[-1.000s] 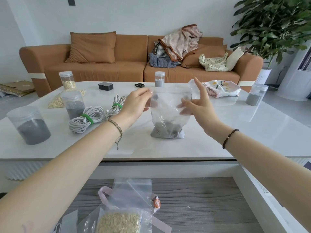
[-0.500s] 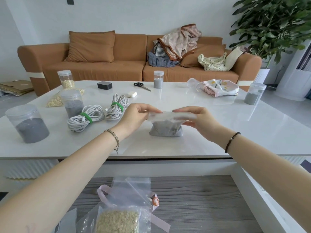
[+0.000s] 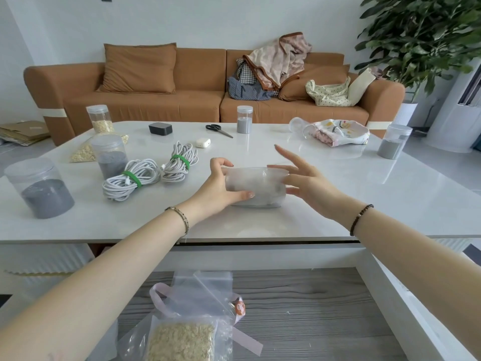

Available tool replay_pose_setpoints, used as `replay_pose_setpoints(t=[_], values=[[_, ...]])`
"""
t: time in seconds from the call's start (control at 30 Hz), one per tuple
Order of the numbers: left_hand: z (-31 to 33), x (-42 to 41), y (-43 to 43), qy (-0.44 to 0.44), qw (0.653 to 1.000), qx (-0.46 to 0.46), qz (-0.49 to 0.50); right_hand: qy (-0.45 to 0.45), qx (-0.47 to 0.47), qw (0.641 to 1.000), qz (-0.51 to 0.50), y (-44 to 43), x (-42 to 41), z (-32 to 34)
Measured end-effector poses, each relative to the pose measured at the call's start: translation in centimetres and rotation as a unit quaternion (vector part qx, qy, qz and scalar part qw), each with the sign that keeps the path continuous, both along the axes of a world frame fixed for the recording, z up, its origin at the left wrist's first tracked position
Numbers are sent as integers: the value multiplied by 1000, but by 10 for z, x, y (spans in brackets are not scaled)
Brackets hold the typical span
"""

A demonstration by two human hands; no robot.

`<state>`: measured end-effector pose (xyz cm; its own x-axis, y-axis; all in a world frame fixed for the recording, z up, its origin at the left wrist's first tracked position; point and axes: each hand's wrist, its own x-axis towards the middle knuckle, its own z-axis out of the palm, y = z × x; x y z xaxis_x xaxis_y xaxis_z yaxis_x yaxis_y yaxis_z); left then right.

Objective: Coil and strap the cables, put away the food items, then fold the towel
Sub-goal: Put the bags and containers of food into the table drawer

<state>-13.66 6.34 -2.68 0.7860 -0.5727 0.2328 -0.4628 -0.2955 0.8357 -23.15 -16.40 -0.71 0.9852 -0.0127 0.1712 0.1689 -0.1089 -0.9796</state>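
Left hand and right hand are both reaching forward over the white desk, bare forearms coming in from the bottom corners and angling toward each other. The desk is sitting in front of a brown sofa, with a big leafy plant way off past the right hand. Two coiled cables with green straps are lying just left of the left hand, and a patterned towel is lying bunched up well beyond the right hand. The left hand is gripping the left end of a folded plastic bag of grey stuff, thumb along the front and fingers curling over the top. The right hand is spread wide open, fingers straight, a couple touching the bag's right end. The bag is resting on the desk right between both hands.
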Motion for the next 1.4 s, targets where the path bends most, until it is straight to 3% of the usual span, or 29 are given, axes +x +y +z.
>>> replay_pose_setpoints(t=[0.1, 0.23, 0.47, 0.57, 0.73, 0.9, 1.0, 1.07, 1.1, 1.17, 1.23, 1.27, 1.33, 1.4], values=[[-2, 5, -3, 18, 1000, -3, -12, 37, 28, 999, 8, 2, 1, 1], [-3, 7, -5, 9, 1000, 18, -18, 74, -94, 993, -22, 6, 3, -9], [-8, 7, -6, -26, 997, 73, -25, 91, -167, 980, -57, 9, 1, -9], [-10, 8, -11, -5, 999, 33, -5, 68, -169, 983, -19, 12, 3, -11], [-4, 12, -11, 40, 999, 7, -27, 45, -179, 981, -51, 15, 6, -7], [7, 4, -2, 98, 993, -23, -67, 68, -82, 994, -30, 18, 3, -3], [14, -4, -2, 134, 986, -96, -25, 3, -96, 993, -61, 29, 0, 7], [19, -8, -1, 208, 964, -167, -6, -107, -180, 968, -140, 39, 1, 13], [21, -9, -1, 252, 948, -194, -14, -179, -232, 938, -185, 42, 3, 14], [27, -14, -1, 367, 897, -245, -30, -310, -356, 842, -263, 45, 3, 18], [31, -20, 0, 492, 821, -285, -44, -384, -461, 741, -303, 45, 1, 21], [31, -23, -1, 530, 787, -309, -64, -407, -495, 708, -296, 44, 0, 23], [31, -30, -2, 554, 753, -340, -98, -428, -541, 684, -236, 47, -1, 22], [32, -38, -4, 535, 756, -367, -90, -423, -583, 678, -148, 51, 0, 18]])
